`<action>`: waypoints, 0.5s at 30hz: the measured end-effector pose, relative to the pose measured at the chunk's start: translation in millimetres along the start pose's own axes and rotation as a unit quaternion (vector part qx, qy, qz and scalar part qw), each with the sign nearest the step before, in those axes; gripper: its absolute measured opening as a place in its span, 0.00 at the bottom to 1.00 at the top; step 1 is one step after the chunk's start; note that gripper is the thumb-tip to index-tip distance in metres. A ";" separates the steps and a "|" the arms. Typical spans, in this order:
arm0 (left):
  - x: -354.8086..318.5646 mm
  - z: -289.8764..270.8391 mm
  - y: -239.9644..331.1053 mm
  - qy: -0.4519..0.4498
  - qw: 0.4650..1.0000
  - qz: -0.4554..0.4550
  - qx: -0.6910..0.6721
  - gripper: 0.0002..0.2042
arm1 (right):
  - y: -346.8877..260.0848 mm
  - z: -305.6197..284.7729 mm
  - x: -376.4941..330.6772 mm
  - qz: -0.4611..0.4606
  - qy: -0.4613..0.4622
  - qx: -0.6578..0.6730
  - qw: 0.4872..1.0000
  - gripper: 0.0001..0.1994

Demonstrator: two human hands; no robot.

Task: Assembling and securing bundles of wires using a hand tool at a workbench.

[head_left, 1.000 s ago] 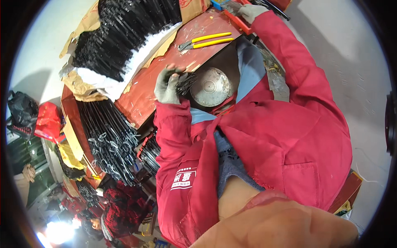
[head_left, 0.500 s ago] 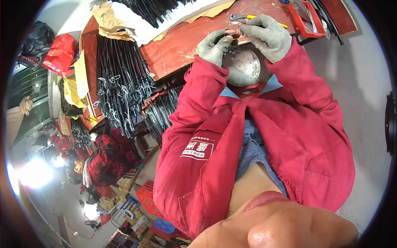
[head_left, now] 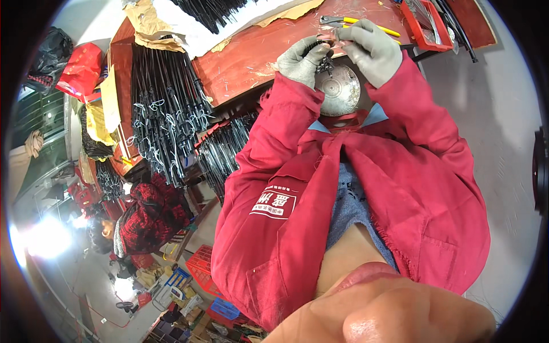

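Observation:
My left hand [head_left: 298,62], in a grey-white glove with bare fingertips, is closed on a small black spiky bundle [head_left: 326,64]. Its exact kind cannot be made out. My right hand [head_left: 374,50], gloved the same way, meets it from the right with thumb and fingers pinched together beside the top of the bundle. Whatever lies between those right fingertips is too small to name. Just below both hands is a round silvery metal disc [head_left: 341,94]. Behind my right hand, pliers with yellow handles [head_left: 349,20] rest on the red bench [head_left: 240,67], partly covered by the glove.
Bundles of thin black rods with white ties [head_left: 168,123] hang over the bench edge at left. More dark rods [head_left: 226,151] stand lower down. A red tray [head_left: 429,40] with thin wires sits at far right. Another person [head_left: 151,214] in red-and-black clothing is at lower left.
My left hand has shifted slightly right, and the black bundle now shows more below its fingers. My right fingertips stay close beside it. More of the pliers is visible.

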State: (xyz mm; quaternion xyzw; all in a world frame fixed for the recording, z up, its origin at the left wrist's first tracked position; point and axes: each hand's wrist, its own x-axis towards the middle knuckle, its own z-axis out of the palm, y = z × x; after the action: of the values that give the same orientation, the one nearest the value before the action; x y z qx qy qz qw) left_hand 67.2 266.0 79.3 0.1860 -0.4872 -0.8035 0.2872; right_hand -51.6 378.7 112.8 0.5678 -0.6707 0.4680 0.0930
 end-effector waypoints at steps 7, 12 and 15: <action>4.6 -2.1 2.1 -0.048 0.998 -0.003 0.036 0.13 | -7.8 -9.6 17.7 0.079 -0.078 0.135 0.985 0.13; 5.6 -16.6 7.0 -0.090 0.994 0.000 0.065 0.15 | -22.7 -3.4 40.4 0.332 -0.143 0.243 0.900 0.13; 7.7 -27.8 11.3 -0.117 0.991 -0.007 0.070 0.16 | -10.1 7.7 33.2 0.345 -0.151 0.282 0.882 0.13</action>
State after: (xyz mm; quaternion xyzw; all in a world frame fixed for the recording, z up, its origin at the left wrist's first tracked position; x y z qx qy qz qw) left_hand 80.5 238.2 76.5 0.1135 -0.5710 -0.7859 0.2086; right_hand -51.1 351.5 135.8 0.3663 -0.6698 0.5484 -0.3412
